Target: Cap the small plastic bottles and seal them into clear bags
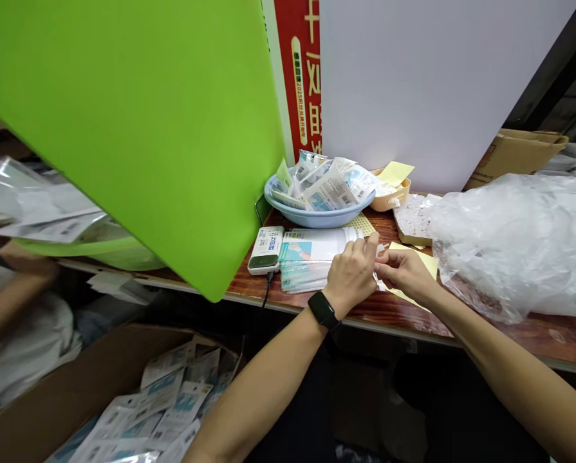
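My left hand (353, 273), with a black band on its wrist, rests at the right end of a stack of clear packets with printed cards (304, 257). Its fingers are bent, and what they hold is hidden. Close beside it, my right hand (401, 270) pinches something small and whitish at the fingertips, too small to name. Yellow paper sheets (425, 262) lie under and behind the right hand. Left of the stack sits a white device (267, 247) with a dark display and a black cable.
Behind the stack are a blue basin (319, 217) of packets and a small orange container (392, 199). A big clear plastic bag (519, 244) lies right. Green (172, 128) and white (427, 90) panels stand upright. Lower left: a carton (99, 360) of packets and another person's arm (12, 289).
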Tool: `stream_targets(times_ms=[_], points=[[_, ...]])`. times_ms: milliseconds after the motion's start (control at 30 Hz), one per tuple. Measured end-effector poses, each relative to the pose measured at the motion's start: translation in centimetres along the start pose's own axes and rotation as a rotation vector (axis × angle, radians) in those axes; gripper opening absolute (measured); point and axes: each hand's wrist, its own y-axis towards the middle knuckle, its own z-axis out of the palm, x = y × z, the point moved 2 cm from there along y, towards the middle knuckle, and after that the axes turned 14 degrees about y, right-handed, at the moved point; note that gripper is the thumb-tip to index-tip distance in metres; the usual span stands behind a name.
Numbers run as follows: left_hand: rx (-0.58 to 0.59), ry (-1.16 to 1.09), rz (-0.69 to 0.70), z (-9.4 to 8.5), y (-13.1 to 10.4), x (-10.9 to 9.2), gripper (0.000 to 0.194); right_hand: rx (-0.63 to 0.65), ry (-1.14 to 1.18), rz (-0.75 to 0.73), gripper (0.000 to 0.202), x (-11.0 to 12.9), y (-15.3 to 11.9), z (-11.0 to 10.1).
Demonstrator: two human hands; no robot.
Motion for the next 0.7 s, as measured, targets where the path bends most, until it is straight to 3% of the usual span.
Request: stream_targets(times_ms=[133,233,333,467,567,700], points=[[-0.043,-0.108,-0.066,0.1,0.5,0.1,0.056,0.011,-0.054,-0.063,0.045,0.7,-0.3,0.1],[-0.106,-0.304,-0.214,0.2,0.7,0.5,0.051,-0.018,-0.262,-0.064,0.048,1.9,1.2,-1.8],[-0.114,-0.478,-0.285,0.0,0.4,0.3,0.045,-0.298,-0.598,-0.03,0.047,3.9,6.1,-6.5],[-0.096,-0.609,-0.156,-0.9,0.2,-1.2,0.045,-0.478,-0.898,0.108,0.027,6.2,15.4,-13.6],[-0.072,-0.736,-0.095,-1.0,0.5,-2.2,0.047,-0.475,-1.1,0.243,0.023,5.7,20.5,-17.2],[0.043,-0.845,-0.145,1.0,0.9,-2.8,0.051,-0.367,-1.229,0.334,0.025,2.7,23.5,-19.8]])
